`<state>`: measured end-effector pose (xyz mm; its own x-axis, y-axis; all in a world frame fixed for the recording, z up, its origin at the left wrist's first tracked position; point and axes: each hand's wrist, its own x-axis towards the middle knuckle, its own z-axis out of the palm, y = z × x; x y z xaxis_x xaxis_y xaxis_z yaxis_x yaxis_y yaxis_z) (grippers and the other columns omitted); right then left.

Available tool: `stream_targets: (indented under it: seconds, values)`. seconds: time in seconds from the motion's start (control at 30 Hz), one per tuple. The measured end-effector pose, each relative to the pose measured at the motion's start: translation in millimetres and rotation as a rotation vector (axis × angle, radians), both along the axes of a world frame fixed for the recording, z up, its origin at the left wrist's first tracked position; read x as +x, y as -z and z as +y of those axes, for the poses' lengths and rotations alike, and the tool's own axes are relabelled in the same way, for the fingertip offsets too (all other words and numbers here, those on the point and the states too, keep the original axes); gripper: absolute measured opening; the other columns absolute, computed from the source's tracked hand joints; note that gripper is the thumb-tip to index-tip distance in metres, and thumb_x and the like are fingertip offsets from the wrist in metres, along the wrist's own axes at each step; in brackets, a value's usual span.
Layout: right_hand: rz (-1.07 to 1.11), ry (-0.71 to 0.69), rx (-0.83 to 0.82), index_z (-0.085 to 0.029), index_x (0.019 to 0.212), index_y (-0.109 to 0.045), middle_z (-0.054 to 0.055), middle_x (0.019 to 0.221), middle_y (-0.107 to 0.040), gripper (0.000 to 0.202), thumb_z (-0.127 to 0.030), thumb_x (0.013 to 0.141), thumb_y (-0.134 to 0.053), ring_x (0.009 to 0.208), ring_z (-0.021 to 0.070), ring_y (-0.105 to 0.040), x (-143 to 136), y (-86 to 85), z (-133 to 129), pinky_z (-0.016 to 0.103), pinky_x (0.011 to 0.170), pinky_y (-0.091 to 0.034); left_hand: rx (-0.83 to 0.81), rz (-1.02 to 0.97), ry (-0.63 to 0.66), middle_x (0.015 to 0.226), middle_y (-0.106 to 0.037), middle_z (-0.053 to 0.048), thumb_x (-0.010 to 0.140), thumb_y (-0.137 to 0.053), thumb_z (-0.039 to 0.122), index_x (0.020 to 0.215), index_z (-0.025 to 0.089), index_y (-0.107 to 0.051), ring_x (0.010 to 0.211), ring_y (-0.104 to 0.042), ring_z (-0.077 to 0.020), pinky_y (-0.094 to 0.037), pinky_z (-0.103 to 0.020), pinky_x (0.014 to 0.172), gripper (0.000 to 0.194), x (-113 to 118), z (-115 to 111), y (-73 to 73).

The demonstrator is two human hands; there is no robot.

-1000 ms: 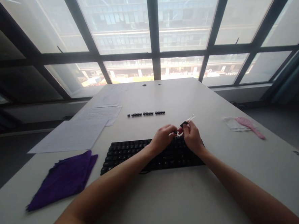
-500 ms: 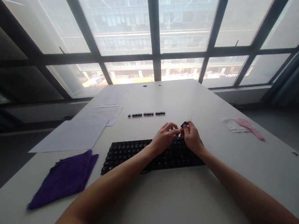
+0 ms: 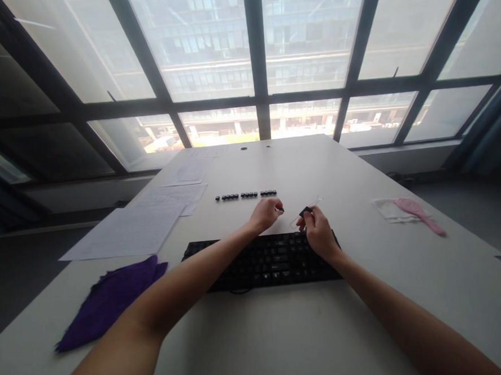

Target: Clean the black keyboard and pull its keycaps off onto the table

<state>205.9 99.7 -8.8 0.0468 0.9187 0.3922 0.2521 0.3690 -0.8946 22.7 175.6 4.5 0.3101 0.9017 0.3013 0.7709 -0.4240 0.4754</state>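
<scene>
A black keyboard (image 3: 276, 259) lies in front of me, partly covered by my left forearm. Past its far edge, my left hand (image 3: 264, 215) pinches a small black keycap (image 3: 281, 209) in the fingertips. Over the keyboard's far right corner, my right hand (image 3: 320, 232) grips a keycap puller (image 3: 305, 212) with a black handle and thin wire loops at both ends. Several black keycaps (image 3: 248, 195) stand in a row of small groups on the table, just beyond my left hand.
White printed sheets (image 3: 126, 232) overlap along the table's left side. Nearer me is a folded purple cloth (image 3: 113, 300), partly behind my left arm. To the right, a pink brush-like object (image 3: 417, 214) rests on a white cloth (image 3: 390, 212). Large windows (image 3: 211, 43) rise beyond the table.
My left hand has moved away from the right hand, left and forward toward the keycap row, with a keycap in its fingers. The right hand stays near its place, still gripping the puller.
</scene>
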Motion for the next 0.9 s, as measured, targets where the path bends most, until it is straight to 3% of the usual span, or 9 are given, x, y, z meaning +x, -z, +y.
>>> stream_targets:
  seconds: [0.23,0.5,0.9]
  values:
    - [0.008,-0.012,-0.008,-0.022,0.089,-0.048,0.002,0.073,-0.067,0.025,-0.043,0.099,-0.041,0.059,0.0168,-0.062,0.9,1.8,-0.9,0.029,0.061,-0.048,0.088,0.087,-0.063,0.103,-0.07,-0.009,0.081,-0.067,0.012,0.089,0.02,-0.077,0.107,-0.058,-0.026,-0.047,-0.039,0.099,0.015,18.9,41.4,7.9]
    - [-0.002,-0.035,-0.017,-0.023,0.089,-0.05,0.001,0.073,-0.067,0.024,-0.042,0.1,-0.042,0.06,0.0171,-0.063,2.4,4.2,0.3,0.029,0.062,-0.048,0.116,0.113,-0.163,0.112,-0.063,-0.009,0.082,-0.067,0.013,0.09,0.021,-0.077,0.112,-0.048,-0.0275,-0.046,-0.04,0.1,0.015,27.7,80.6,14.6]
    - [-0.017,-0.063,-0.006,-0.023,0.087,-0.051,0.001,0.074,-0.068,0.023,-0.04,0.1,-0.042,0.061,0.0171,-0.063,2.5,2.3,-0.7,0.029,0.065,-0.048,0.142,0.085,-0.215,0.112,-0.061,-0.009,0.085,-0.065,0.013,0.095,0.021,-0.076,0.112,-0.048,-0.0269,-0.044,-0.038,0.101,0.017,24.3,92.1,24.7]
